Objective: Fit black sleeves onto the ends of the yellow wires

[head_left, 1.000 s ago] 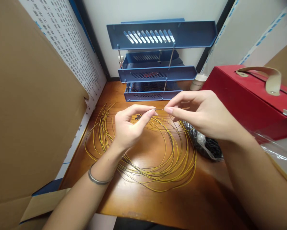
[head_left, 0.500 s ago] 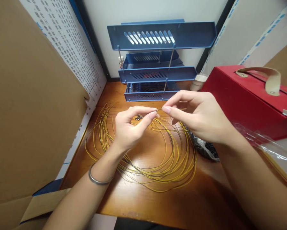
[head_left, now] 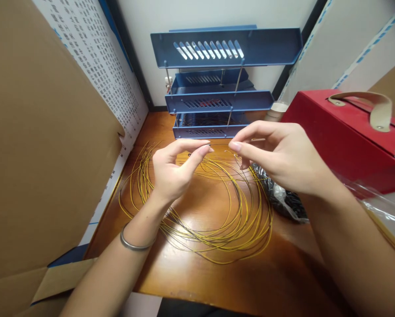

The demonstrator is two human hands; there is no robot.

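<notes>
Above the far part of the coil, my left hand (head_left: 175, 169) pinches a small dark piece (head_left: 209, 145) between thumb and forefinger; its exact kind is too small to tell. To its right, my right hand (head_left: 272, 152) has thumb and forefinger pressed together on what looks like a thin wire, mostly hidden by the fingers. A gap separates the two sets of fingertips. Beneath both hands, a loose coil of yellow and dark wires (head_left: 239, 207) lies on the wooden table (head_left: 197, 281). Thin wire ends show just below my right fingertips.
A blue tiered tray rack (head_left: 220, 101) stands at the back, with a pale cup (head_left: 276, 111) beside it. On the right are a red box (head_left: 345, 145) with a beige handle and a clear bag of black pieces (head_left: 286, 204). Cardboard (head_left: 49, 145) borders the left.
My hands have drawn apart, the left going slightly left and up, the right slightly right. The thin strand that bridged their fingertips no longer spans the gap.
</notes>
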